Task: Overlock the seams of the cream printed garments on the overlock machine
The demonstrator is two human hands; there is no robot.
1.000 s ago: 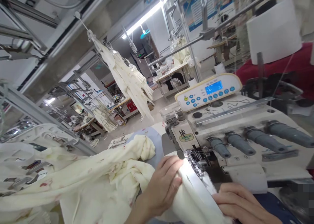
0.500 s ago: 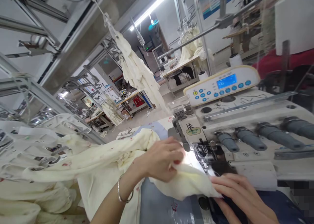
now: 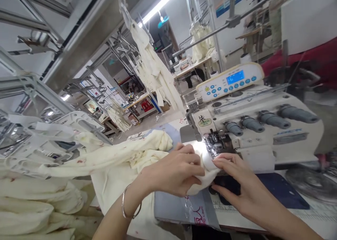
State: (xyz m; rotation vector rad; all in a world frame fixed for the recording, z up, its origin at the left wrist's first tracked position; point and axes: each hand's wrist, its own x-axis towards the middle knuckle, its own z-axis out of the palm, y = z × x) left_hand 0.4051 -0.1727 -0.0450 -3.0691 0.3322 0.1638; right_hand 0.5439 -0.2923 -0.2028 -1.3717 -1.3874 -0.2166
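Left hand: I'm curling my left hand (image 3: 171, 171), silver bangle (image 3: 128, 206) on the wrist, around the bunched cream fabric (image 3: 204, 178).
Fabric: I'm holding it between my hands, just before the overlock machine's presser foot (image 3: 217, 143).
Right hand: I'm spreading my right hand (image 3: 237, 173), fingertips pressing the fabric.

Left hand (image 3: 175, 171), right hand (image 3: 235, 175) close together.

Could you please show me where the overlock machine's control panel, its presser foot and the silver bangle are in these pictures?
Control panel (image 3: 235, 77): head view, point on its blue display.
Presser foot (image 3: 216, 143): head view, point on its metal foot.
Silver bangle (image 3: 122, 203): head view, point on the band's near side.
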